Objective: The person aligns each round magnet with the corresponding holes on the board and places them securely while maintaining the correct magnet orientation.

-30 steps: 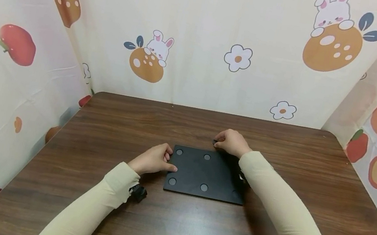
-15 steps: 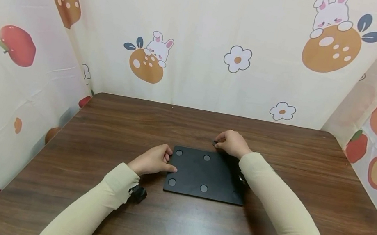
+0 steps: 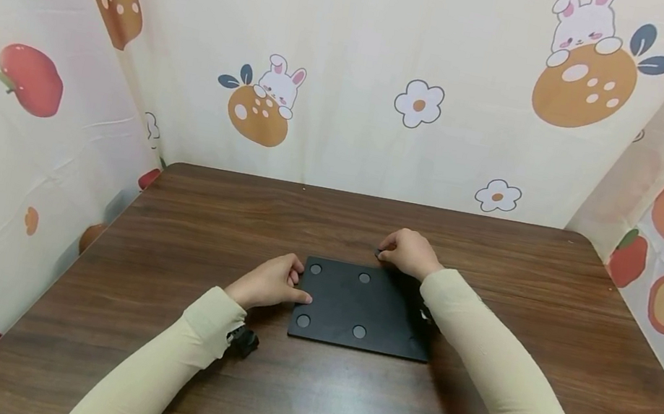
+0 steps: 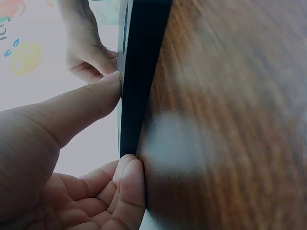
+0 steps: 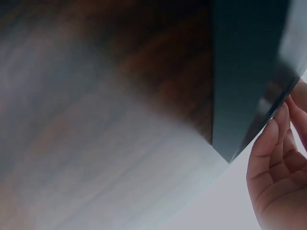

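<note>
Two pale yellow fabric sleeves, the left (image 3: 161, 361) and the right (image 3: 506, 390), reach in from the near side of the brown wood-grain tabletop (image 3: 300, 399). A small black device (image 3: 243, 342) sits at the left wrist. The flat, black rectangular board (image 3: 332, 302) lies in the middle of the tabletop, well back from the visible near part and short of the far edge; four round grey spots (image 3: 359, 331) show plainly on it. The left hand (image 3: 273, 281) grips the board's left edge, thumb laid on the upper face, fingers bent against the side. The right hand (image 3: 410, 251) arches over the board's far right part, wrist bent, thumb and fingertips pinching a small dark piece (image 3: 378, 252) just beyond the board's far edge; its shape is too small to tell. Compared with half a second ago, both hands, board and piece show no clear change.
</note>
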The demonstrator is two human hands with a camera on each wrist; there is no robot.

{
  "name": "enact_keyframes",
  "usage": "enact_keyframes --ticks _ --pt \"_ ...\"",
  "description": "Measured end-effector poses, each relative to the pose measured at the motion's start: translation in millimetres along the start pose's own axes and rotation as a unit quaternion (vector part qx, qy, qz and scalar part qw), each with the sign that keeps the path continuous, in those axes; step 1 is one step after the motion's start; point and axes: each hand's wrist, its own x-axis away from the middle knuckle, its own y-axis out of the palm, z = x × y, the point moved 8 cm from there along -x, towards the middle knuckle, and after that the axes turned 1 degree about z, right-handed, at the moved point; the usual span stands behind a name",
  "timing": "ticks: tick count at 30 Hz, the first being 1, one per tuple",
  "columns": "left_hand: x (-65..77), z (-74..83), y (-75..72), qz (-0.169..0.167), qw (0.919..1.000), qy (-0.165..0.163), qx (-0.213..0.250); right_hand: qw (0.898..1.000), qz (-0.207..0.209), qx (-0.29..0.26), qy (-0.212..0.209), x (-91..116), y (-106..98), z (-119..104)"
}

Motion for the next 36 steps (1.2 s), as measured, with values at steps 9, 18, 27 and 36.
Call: enact_keyframes --ticks 9,18,27,36 --pt "0.0 1.3 0.3 0.001 1.0 0.004 0.002 1.0 0.011 0.003 -0.014 -0.2 -3.5 3.8" --pt "0.6 2.8 -0.4 0.002 1.0 0.006 -0.001 0.999 0.026 -0.01 -0.019 8.1 -13.4 9.2" --pt "0.9 3.3 -0.9 0.0 1.0 0.005 0.003 0.998 0.038 -0.038 -0.016 21.6 -22.5 15.6" --pt "0.3 2.6 -0.4 -0.003 1.0 0.003 -0.002 0.997 0.043 -0.065 -0.021 35.7 -28.2 25.8"
